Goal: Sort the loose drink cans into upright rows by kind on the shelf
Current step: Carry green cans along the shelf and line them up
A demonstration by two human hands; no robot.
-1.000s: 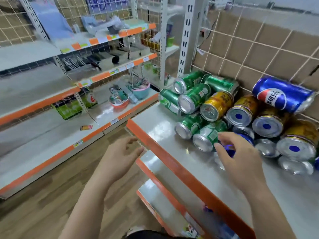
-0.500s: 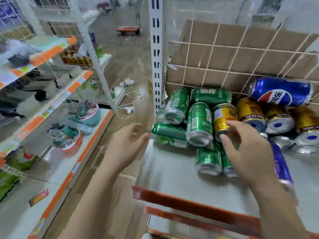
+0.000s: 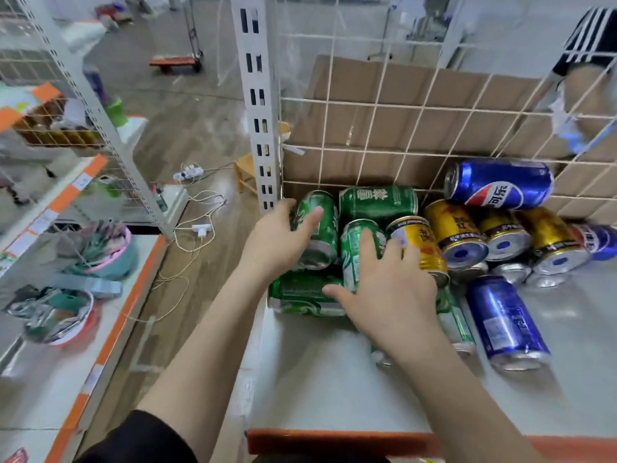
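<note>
At the left end of the shelf (image 3: 320, 389), against the wire grid (image 3: 394, 142): loose cans heaped on their sides, none upright yet. Left hand (image 3: 280, 238) curled over the leftmost green can (image 3: 320, 225), fingers part spread on its wall, contact likely but a firm grasp not certain. Right hand (image 3: 390, 292) spread wide, laid over a second green can (image 3: 359, 248), outer fingers reaching onto the yellow can (image 3: 420, 245) just beside. Both green cans lying with long axes running away from the body, bottoms facing the camera; each straight ahead of its own hand. Another green can (image 3: 300, 292) crosswise beneath, between the wrists. Gold cans (image 3: 457, 232) and blue cans (image 3: 500, 185) farther right, nearer the right hand. Probable next need: wrap each can across its width, then tip it up onto its base on the bare shelf in front
</note>
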